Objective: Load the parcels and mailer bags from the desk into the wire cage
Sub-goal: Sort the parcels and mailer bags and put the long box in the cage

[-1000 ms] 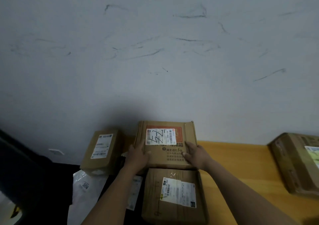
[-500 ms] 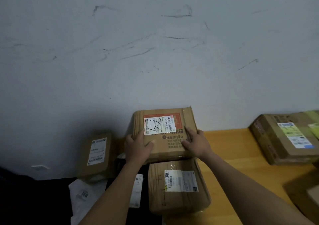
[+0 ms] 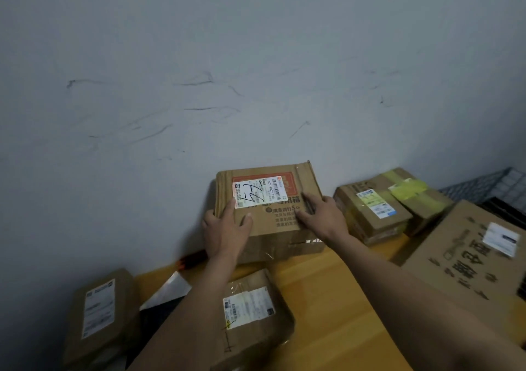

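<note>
The middle box (image 3: 267, 214) is matt brown cardboard, creased at its edges, with a white paper label on top and glossy clear tape across its front. The near box (image 3: 256, 322), by the desk's left edge, is cardboard under shiny, wrinkled clear tape. Toward the right edge, the far box (image 3: 418, 202) carries yellow tape, and the big box (image 3: 469, 256) is plain matt cardboard with black print. The mailer bag (image 3: 170, 288) at the left edge looks like smooth white plastic. The desk (image 3: 327, 299) is smooth orange wood with a faint sheen. The wall (image 3: 256, 57) is matt, scuffed paint. Past the far right corner, the cage (image 3: 489, 184) is thin metal wire.
</note>
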